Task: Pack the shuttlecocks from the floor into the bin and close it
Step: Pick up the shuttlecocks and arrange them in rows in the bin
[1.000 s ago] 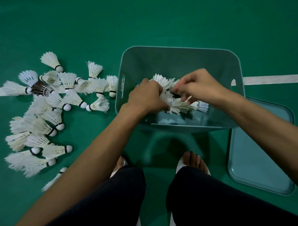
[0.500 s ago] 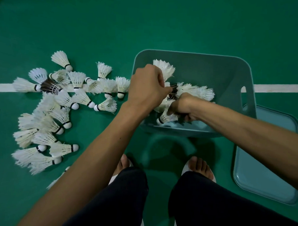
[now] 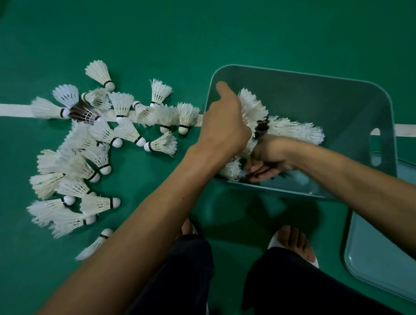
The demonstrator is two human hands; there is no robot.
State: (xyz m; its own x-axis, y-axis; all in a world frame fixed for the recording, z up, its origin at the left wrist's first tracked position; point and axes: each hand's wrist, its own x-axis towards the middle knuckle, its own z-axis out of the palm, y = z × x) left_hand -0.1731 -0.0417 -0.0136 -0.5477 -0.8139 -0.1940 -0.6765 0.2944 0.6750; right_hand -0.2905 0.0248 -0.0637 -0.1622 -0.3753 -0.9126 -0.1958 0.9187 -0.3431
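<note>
A teal plastic bin stands on the green floor, with several white shuttlecocks lying in its left half. My left hand hovers over the bin's left wall, fingers curled round a white shuttlecock whose feathers stick out to the right. My right hand is low inside the bin near its front wall, palm up and fingers loosely extended beside more shuttlecocks. Many white shuttlecocks lie scattered on the floor to the left of the bin.
The bin's teal lid lies flat on the floor at the right. A white court line runs across the floor behind the pile and the bin. My bare feet in white sandals stand just in front of the bin.
My left hand has stayed over the bin's left wall with its shuttlecock. My right hand has loosened, its fingers now extended palm up. The view has shifted, so the bin sits further right.
</note>
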